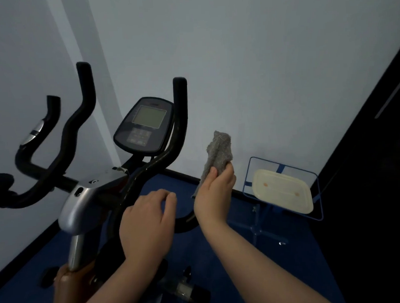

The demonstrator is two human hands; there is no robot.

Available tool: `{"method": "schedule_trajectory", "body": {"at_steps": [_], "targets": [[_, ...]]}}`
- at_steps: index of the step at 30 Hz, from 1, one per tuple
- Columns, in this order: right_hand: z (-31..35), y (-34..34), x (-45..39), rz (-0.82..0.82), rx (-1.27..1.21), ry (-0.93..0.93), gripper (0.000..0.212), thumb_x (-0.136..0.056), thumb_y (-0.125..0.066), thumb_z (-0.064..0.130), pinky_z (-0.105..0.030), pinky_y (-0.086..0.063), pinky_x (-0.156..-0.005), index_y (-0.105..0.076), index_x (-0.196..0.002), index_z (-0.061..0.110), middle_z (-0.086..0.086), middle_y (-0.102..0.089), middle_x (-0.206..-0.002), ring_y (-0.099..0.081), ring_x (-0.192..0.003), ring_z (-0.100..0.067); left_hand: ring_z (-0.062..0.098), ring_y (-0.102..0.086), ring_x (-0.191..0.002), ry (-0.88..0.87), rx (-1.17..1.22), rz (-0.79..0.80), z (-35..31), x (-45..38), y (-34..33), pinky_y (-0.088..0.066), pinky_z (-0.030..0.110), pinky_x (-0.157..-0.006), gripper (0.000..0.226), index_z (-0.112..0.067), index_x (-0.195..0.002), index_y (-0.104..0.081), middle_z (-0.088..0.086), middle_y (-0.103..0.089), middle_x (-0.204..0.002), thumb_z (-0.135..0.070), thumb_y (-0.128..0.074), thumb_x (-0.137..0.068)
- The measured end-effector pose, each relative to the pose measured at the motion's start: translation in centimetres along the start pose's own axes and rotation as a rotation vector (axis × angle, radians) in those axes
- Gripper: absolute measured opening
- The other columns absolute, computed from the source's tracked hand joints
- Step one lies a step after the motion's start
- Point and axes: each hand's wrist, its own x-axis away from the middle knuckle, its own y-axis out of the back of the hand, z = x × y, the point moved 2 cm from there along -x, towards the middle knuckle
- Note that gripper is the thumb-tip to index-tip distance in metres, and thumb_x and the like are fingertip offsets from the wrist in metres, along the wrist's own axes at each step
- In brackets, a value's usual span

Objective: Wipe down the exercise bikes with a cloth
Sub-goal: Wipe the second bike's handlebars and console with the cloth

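Cloth [217, 155]: grey, coarse, nubbly weave, matt. Handlebars [162, 160]: black, rubbery-looking sleeve with a slight sheen. Stem housing [81, 204]: silver, smooth, satin gloss, metal or plastic not certain. Console [144, 126]: dark smooth plastic, dull grey screen. Tray [282, 191]: cream plastic, smooth. Stand frame [248, 172]: blue painted wire. Floor [234, 253]: blue, matt.

A dark blue floor [223, 266] runs up to the pale walls, edged by a black skirting strip. The exercise bike [104, 202] stands on it near the left wall. Toward the far right corner a blue wire stand [258, 229] rests on its splayed feet, carrying a cream tray [282, 190].
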Motion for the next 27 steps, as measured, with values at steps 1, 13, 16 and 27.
{"method": "schedule_trajectory", "body": {"at_steps": [1, 13, 16, 27], "targets": [[0.1, 0.0, -0.5, 0.006, -0.017, -0.008, 0.044, -0.102, -0.027, 0.034, -0.025, -0.037, -0.075, -0.029, -0.142, 0.016, -0.006, -0.043, -0.133, -0.051, -0.103, -0.018, 0.007, -0.056, -0.073, -0.003, 0.006, -0.003, 0.0, 0.0, 0.0, -0.041, 0.034, -0.066, 0.031, -0.031, -0.083, -0.063, -0.016, -0.061, -0.078, -0.042, -0.036, -0.093], [2.6, -0.1, -7.5, -0.105, -0.252, -0.032, 0.033, -0.1, -0.027, 0.049, -0.018, -0.04, -0.061, -0.052, -0.095, 0.029, 0.017, -0.058, -0.08, -0.056, -0.073, 0.001, 0.004, -0.054, -0.082, -0.01, -0.035, 0.02, 0.2, -0.4, -0.1, -0.036, 0.03, -0.074, 0.042, -0.035, -0.085, -0.062, -0.022, -0.06, -0.083, -0.052, -0.023, -0.088], [1.8, 0.2, -7.4, -0.163, -0.326, -0.233, 0.046, -0.102, -0.026, 0.044, -0.024, -0.041, -0.06, -0.061, -0.098, 0.014, 0.007, -0.06, -0.079, -0.058, -0.075, -0.012, 0.006, -0.055, -0.084, -0.013, -0.058, 0.033, 0.1, -0.4, -0.2, -0.036, 0.031, -0.074, 0.044, -0.035, -0.086, -0.062, -0.021, -0.06, -0.084, -0.052, -0.021, -0.088], [-1.2, -0.3, 1.0, -0.001, 0.009, 0.182, 0.046, -0.102, -0.03, 0.028, -0.011, -0.03, -0.105, -0.024, -0.148, 0.027, 0.005, -0.027, -0.154, -0.032, -0.134, 0.002, 0.011, -0.058, -0.08, -0.034, -0.054, -0.001, 0.2, -0.4, -0.3, -0.041, 0.035, -0.071, 0.035, -0.03, -0.087, -0.064, -0.015, -0.062, -0.081, -0.044, -0.032, -0.094]]}}
